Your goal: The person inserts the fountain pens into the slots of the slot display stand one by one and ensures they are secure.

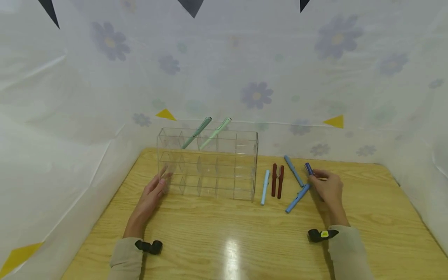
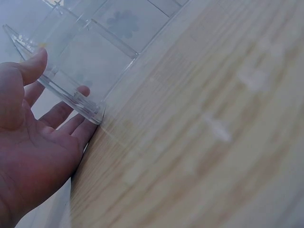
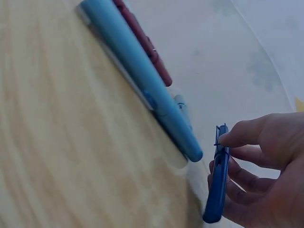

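A clear plastic organizer (image 1: pixel 208 190) with several compartments stands on the table. My left hand (image 1: pixel 149 196) touches its left side, fingers extended along the outer wall (image 2: pixel 66 97). Two pens lean in the top row, a dark green pen (image 1: pixel 197 133) and a pale green pen (image 1: pixel 216 133). To the right, my right hand (image 1: pixel 327 186) pinches a dark blue pen (image 3: pixel 219 180) between thumb and fingers. Below it lies a blue pen (image 1: pixel 297 198). Further left are a grey-blue pen (image 1: pixel 294 171), two dark red pens (image 1: pixel 274 179) and a light blue pen (image 1: pixel 265 187).
The wooden table (image 1: pixel 210 233) extends in front of the organizer and to both sides. Behind it hangs a pale flowered sheet (image 1: pixel 217 77), with white sheeting (image 1: pixel 63 136) along the left side. Yellow triangles (image 1: pixel 335 121) mark the sheet.
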`<act>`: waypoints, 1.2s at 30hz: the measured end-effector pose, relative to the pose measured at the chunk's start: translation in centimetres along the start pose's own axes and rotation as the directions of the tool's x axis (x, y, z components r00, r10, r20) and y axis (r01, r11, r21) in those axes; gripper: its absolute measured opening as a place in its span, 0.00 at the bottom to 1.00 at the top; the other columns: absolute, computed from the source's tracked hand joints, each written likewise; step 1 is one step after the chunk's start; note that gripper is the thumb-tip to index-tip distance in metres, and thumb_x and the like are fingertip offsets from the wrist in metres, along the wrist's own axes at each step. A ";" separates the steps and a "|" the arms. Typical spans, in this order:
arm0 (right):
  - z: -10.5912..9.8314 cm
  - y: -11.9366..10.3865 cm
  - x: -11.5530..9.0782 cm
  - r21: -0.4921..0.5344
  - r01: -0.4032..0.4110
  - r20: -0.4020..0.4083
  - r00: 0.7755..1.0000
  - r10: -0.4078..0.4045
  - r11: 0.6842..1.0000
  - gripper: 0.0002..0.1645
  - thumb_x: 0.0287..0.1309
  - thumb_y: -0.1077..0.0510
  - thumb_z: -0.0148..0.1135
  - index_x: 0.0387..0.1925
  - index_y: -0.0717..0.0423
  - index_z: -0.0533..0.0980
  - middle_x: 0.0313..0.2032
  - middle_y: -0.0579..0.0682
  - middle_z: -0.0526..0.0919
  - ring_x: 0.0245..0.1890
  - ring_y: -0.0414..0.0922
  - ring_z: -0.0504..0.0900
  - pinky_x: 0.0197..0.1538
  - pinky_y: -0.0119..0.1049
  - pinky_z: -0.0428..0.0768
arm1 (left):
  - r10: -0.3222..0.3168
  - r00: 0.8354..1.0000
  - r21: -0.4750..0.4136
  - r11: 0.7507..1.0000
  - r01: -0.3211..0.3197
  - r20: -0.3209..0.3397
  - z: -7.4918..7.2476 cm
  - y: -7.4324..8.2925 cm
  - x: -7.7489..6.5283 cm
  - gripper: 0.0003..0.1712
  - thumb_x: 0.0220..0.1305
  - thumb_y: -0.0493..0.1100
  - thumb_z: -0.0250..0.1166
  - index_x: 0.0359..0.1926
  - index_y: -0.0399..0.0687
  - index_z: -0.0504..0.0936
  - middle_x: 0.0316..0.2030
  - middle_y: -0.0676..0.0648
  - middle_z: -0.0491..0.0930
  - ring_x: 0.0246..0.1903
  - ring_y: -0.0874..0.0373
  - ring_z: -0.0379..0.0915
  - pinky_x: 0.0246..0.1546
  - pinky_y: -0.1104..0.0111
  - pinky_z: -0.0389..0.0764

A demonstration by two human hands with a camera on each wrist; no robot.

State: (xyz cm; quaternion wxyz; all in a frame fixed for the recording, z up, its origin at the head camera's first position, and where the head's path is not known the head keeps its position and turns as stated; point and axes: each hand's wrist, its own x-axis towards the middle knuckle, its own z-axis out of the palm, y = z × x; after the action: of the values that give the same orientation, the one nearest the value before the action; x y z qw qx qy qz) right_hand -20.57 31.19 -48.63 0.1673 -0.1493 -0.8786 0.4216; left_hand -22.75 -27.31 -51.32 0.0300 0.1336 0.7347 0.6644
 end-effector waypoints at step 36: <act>-2.0 -8.0 -1.3 0.651 0.153 0.060 0.966 -0.252 0.743 0.34 0.68 0.65 0.66 0.72 0.51 0.69 0.41 0.51 0.85 0.35 0.42 0.89 0.37 0.40 0.86 | 0.005 1.000 0.026 1.000 -0.005 -0.007 0.0 -0.1 0.0 0.31 0.85 0.51 0.43 0.83 0.61 0.52 0.76 0.37 0.61 0.72 0.52 0.51 0.55 0.71 0.63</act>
State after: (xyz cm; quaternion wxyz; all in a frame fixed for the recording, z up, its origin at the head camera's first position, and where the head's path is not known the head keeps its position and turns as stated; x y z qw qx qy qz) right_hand -19.49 27.24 -41.32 0.1891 0.0440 -0.7021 0.6851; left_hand -22.76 -27.28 -51.39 0.0240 0.1332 0.7432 0.6552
